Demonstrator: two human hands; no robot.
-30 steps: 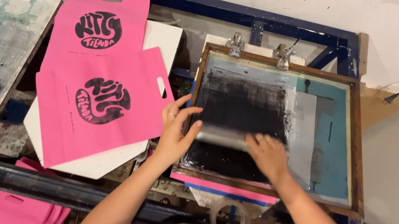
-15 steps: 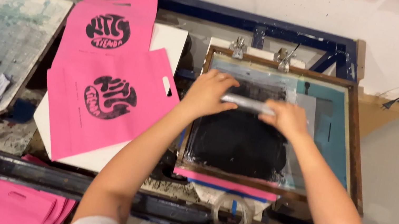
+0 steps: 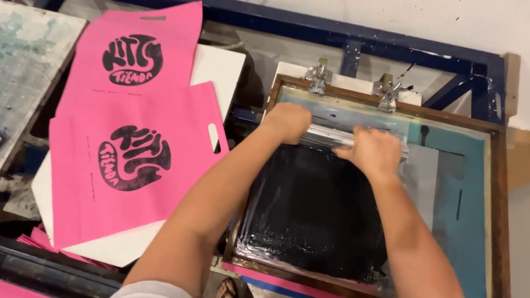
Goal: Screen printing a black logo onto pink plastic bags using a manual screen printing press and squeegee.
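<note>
1. Gripping the squeegee [image 3: 334,137] from both ends, the left hand [image 3: 288,121] and the right hand [image 3: 372,152] are each seen curled shut around its bar, knuckles up.
2. The squeegee is held crosswise between the two hands, at the far end of the black inked area [image 3: 318,214], just near the two metal clamps [image 3: 353,83].
3. The ink is spread over the screen inside a wooden frame [image 3: 493,228]; teal mesh [image 3: 466,202] is left bare on the right side.
4. A pink edge [image 3: 299,290] is seen under the frame's near side.
5. To the left of the frame, two pink bags [image 3: 127,170] printed in black are laid overlapping on a white board [image 3: 217,70].
6. Further left, a stained board [image 3: 3,58] with scraps of paper is seen.
</note>
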